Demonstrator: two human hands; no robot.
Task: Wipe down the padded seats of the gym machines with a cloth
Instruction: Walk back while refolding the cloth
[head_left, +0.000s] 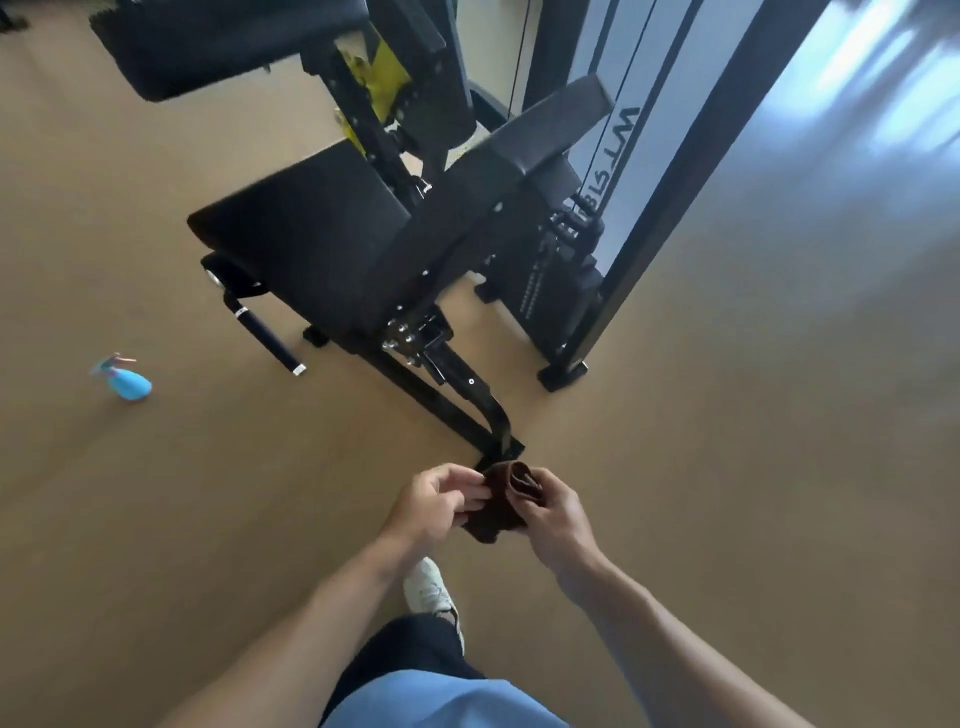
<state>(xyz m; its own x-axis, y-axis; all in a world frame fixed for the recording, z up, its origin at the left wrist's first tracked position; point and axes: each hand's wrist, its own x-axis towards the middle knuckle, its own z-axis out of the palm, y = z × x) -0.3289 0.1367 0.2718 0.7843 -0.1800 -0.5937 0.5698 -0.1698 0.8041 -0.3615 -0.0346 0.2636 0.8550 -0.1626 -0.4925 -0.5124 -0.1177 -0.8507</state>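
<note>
A dark brown cloth (501, 514) is bunched between both hands in front of my waist. My left hand (434, 501) pinches its left edge with curled fingers. My right hand (553, 512) grips its right side, thumb over the folds. Ahead stands a black gym machine with a flat padded seat (306, 218) at the centre and a long angled black pad (498, 171) to its right. Another black pad (208, 47) sits higher at the upper left. Both hands are well short of the seat.
A blue spray bottle (127, 382) stands on the tan floor at the left. The machine's black base frame (467, 410) reaches toward my hands. A weight stack (558, 275) and tall black upright (670, 197) stand at the right. My white shoe (428, 587) is below my hands.
</note>
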